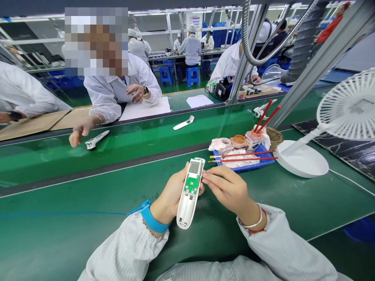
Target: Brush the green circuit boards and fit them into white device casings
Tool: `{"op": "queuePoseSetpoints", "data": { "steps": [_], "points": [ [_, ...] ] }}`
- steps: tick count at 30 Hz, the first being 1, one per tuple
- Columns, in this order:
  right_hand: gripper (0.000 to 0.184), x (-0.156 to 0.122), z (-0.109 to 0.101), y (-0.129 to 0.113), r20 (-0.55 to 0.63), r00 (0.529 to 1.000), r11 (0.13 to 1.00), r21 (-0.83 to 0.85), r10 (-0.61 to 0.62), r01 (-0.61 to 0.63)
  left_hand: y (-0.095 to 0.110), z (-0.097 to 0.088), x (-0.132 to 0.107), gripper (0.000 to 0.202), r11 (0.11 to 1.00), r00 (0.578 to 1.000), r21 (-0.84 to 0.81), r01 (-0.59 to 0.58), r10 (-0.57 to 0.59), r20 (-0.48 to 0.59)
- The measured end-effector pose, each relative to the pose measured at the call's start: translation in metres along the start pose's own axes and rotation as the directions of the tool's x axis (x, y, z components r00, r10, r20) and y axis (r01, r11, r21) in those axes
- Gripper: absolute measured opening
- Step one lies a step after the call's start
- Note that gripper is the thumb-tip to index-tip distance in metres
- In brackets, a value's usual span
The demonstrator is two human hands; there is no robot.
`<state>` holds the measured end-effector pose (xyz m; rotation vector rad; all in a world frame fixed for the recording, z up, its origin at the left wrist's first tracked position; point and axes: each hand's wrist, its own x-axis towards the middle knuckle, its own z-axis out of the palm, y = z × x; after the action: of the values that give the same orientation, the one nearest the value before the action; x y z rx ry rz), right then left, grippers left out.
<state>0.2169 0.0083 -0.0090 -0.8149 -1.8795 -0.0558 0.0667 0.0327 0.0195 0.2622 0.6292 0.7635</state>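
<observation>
A white handheld device housing lies open-faced in my left hand. Inside it show a small grey screen and a green circuit board, with an oblong hollow below them. The fingers of my left hand wrap around the housing from beneath and are partly hidden by it. My right hand is pinched at the housing's upper right edge. Whatever sits between those fingertips is too small to make out. A blue wrist strap circles my left wrist.
Right of my hands, a blue tray holds jars, crumpled tissue and red-handled brushes. A white fan stands beyond it. White device parts lie on the green conveyor belt. Across it, a co-worker's hand reaches near another device.
</observation>
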Motion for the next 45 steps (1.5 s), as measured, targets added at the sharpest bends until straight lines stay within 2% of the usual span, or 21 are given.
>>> {"op": "queuePoseSetpoints", "data": {
  "steps": [5,14,20,28,32,38,45],
  "points": [
    [0.040,-0.001,0.001,-0.001,-0.025,0.999,0.999,0.010,-0.033,0.034,0.000,0.000,-0.003,0.014,0.999,0.999,-0.039,0.027,-0.026,0.022],
    [0.050,-0.004,0.000,0.000,-0.039,0.997,0.997,0.054,-0.062,0.064,0.001,0.002,-0.006,0.024,0.989,0.996,-0.122,0.084,-0.084,0.003],
    [0.054,-0.006,0.000,0.001,-0.011,0.994,0.994,0.034,-0.105,0.106,0.001,0.004,-0.008,0.028,0.989,0.996,-0.125,0.082,-0.084,-0.012],
    [0.038,0.004,-0.008,0.005,0.097,0.974,0.977,-0.032,-0.207,0.210,0.001,0.004,-0.010,0.023,0.993,0.997,-0.099,0.068,-0.070,-0.020],
    [0.030,0.008,-0.013,0.009,0.166,0.944,0.954,-0.044,-0.286,0.297,0.001,0.003,-0.010,0.021,0.985,0.992,-0.125,0.115,-0.120,-0.029],
    [0.025,0.008,-0.016,0.013,0.196,0.919,0.936,-0.015,-0.343,0.353,0.002,0.007,-0.013,0.020,0.975,0.985,-0.151,0.160,-0.167,-0.034],
    [0.015,0.019,-0.026,0.014,0.255,0.868,0.899,0.017,-0.427,0.438,0.001,0.007,-0.015,0.012,0.962,0.979,-0.182,0.204,-0.206,0.008]
  ]
}}
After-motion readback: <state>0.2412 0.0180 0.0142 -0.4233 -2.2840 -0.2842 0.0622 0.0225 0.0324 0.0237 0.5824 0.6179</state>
